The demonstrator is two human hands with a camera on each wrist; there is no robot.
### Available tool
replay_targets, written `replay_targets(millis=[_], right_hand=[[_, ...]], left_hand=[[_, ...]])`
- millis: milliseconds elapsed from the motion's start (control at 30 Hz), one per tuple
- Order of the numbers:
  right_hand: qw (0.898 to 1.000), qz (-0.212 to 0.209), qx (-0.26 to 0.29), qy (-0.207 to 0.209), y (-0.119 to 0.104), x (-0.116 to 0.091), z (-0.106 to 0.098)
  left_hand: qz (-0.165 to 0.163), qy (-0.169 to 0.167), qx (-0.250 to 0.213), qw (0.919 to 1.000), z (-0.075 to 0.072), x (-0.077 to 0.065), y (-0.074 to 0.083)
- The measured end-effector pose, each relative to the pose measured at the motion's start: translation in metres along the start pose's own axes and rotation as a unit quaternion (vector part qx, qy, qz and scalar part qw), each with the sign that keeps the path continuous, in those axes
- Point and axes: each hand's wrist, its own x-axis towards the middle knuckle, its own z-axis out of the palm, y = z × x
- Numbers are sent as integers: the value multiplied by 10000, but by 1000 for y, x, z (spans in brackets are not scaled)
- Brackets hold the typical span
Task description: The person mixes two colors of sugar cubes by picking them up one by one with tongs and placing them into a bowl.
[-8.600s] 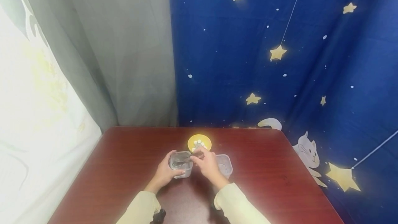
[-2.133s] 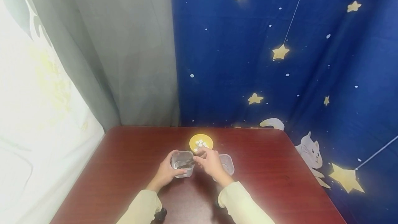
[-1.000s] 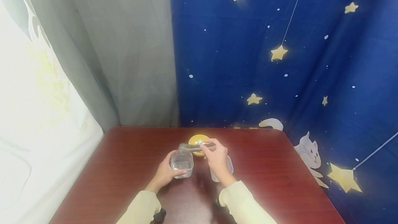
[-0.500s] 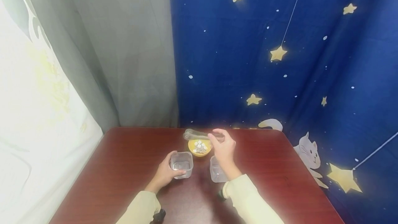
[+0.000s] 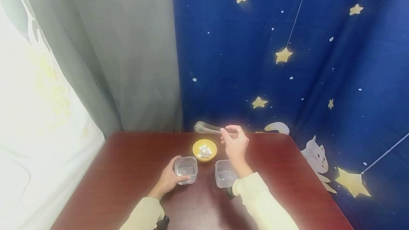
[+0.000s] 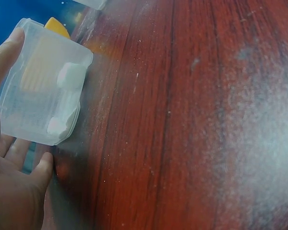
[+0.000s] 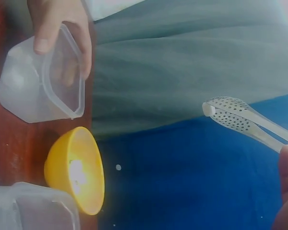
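My left hand (image 5: 170,178) grips a clear plastic container (image 5: 193,178) standing on the table, thumb and fingers on opposite sides. Through its wall in the left wrist view, white lumps (image 6: 72,75) show near the bottom. My right hand (image 5: 237,147) pinches metal tongs (image 5: 209,129) with perforated heads, raised above and behind the yellow bowl (image 5: 205,159). Between the tong heads in the right wrist view sits a small white piece (image 7: 209,110). Several white cubes (image 5: 204,150) lie in the bowl.
A second clear container (image 5: 220,181) stands right of the bowl, partly behind my right wrist. All stand on a dark red wooden table (image 5: 137,159). Grey and blue star-patterned curtains (image 5: 223,63) hang behind the table's far edge, and a white curtain (image 5: 41,116) on the left.
The tongs have come up out of the left container, over the bowl, and further up and right with my right hand. My left hand keeps its grip on the container in place.
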Motion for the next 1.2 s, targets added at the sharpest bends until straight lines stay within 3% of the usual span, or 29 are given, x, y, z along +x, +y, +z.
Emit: replay_targets(millis=[400, 767, 1067, 1200], right_hand=[[9996, -20, 182, 229, -5, 15, -1], [9994, 97, -115, 312, 1, 16, -5], [9986, 379, -369, -6, 3, 3, -6], [9973, 587, -293, -327, 26, -3, -5]], left_hand=[[-29, -44, -13, 10000, 0, -1, 1], [-31, -35, -72, 10000, -1, -1, 3], [-46, -42, 0, 10000, -1, 0, 2], [-39, -21, -52, 10000, -1, 1, 3]])
